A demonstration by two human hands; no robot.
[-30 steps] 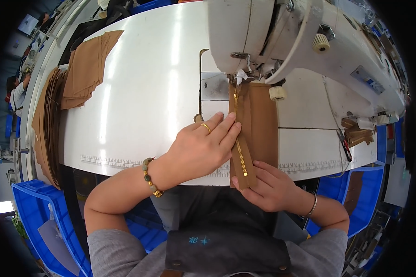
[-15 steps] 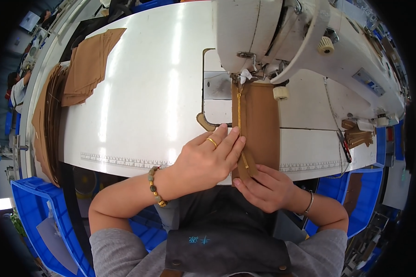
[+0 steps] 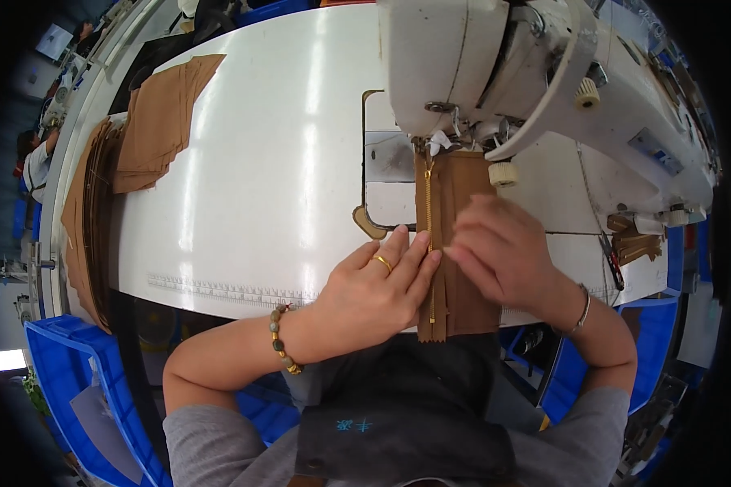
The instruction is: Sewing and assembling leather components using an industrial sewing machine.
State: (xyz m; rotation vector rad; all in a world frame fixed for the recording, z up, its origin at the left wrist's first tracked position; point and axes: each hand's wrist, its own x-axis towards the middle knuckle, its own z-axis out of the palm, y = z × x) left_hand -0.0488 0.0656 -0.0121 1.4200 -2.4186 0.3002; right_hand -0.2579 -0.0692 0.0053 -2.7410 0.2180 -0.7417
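Far to your left, a stack of brown fabric pieces [image 3: 150, 122] lies fanned on the white surface [image 3: 260, 162], well apart from your hands, with more brown pieces [image 3: 85, 219] hanging over the surface's left edge above a blue bin [image 3: 73, 381].

Your left forearm comes up from the lower edge, bent at the elbow, a beaded bracelet [image 3: 279, 341] at the wrist. Your left hand [image 3: 378, 288] lies palm down and flat on the surface, fingers [image 3: 418, 256] stretched forward and close together, their tips pressing on the left side of the brown fabric strip [image 3: 455, 243] just beside the zipper [image 3: 430, 243]. There is a gold ring [image 3: 382, 261] on one finger. The grip is not closed on anything; the hand only presses.

The brown fabric strip runs straight away from you, from the near edge of the surface, where its end hangs slightly over, up to the presser foot [image 3: 432, 146] of the white sewing machine [image 3: 528, 73]. The zipper runs along its length, left of centre.

Your right hand [image 3: 503, 252] rests on the right half of the strip, palm down, knuckles raised and fingers curled towards the zipper, tips near your left fingertips. It too pins the fabric rather than clasping it. A thin bangle [image 3: 581, 312] sits on that wrist, and the forearm angles in from the lower right.
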